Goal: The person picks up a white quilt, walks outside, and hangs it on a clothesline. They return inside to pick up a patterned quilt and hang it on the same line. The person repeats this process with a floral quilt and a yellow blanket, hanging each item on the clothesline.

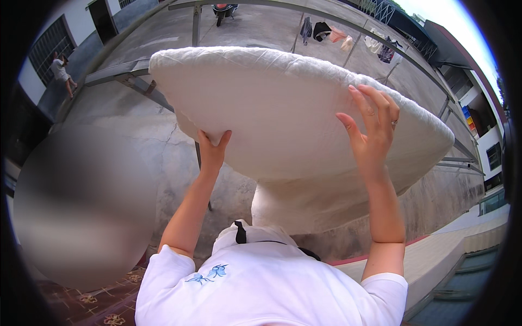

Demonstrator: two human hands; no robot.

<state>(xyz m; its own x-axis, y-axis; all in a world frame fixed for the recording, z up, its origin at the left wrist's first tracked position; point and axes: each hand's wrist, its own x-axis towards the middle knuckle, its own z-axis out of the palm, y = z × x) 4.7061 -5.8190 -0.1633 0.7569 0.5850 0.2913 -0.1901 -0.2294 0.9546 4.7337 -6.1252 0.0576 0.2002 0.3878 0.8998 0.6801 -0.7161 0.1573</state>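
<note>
Both my arms are raised toward a thick white quilt (283,108) draped over a metal drying rail (136,70) above a concrete yard (136,146). My left hand (213,148) presses up against its underside, fingers hidden in the fold; I cannot tell whether that grip is closed. My right hand (372,127) lies flat on the hanging face, fingers spread, gripping nothing. Laundry (337,33) hangs on a farther rail.

The bulky white quilt (283,114) draped over the metal rail (304,16) fills the space ahead of both hands, leaving open room only beneath its hanging edge and to either side.
</note>
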